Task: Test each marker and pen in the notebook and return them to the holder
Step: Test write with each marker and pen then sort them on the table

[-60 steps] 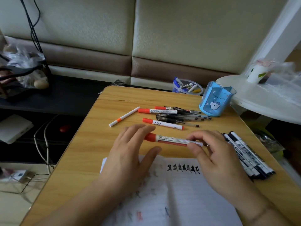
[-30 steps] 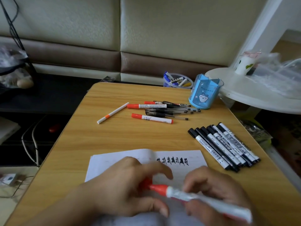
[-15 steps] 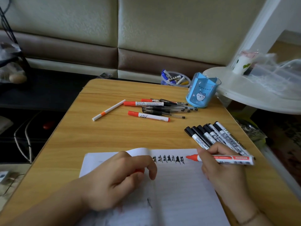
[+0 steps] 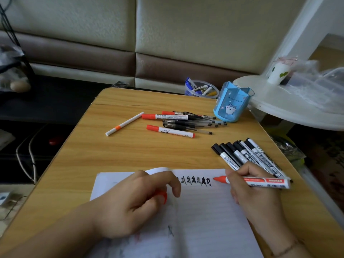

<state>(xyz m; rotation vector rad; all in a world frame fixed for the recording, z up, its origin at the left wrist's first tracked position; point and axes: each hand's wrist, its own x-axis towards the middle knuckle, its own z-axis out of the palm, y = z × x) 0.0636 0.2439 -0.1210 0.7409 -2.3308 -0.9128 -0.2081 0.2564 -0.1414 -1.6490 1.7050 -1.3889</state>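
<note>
So that the marker (image 4: 256, 181) can be tested, it is gripped uncapped in the right hand (image 4: 255, 190), tip at the notebook (image 4: 210, 216). The cap (image 4: 162, 196) is kept curled in the left hand (image 4: 137, 200), presumably for recapping.

Surface (image 4: 130, 155): yellow-brown wood grain. Notebook (image 4: 210, 220), lower centre: white, faintly ruled, one row of black marks. Marker (image 4: 260, 182) in right hand (image 4: 255, 194): white barrel, red tip, red label band. Pen holder (image 4: 230, 103), upper right: translucent blue, white cartoon face. Grouped markers (image 4: 247, 157) at right: white bodies, black caps.
</note>
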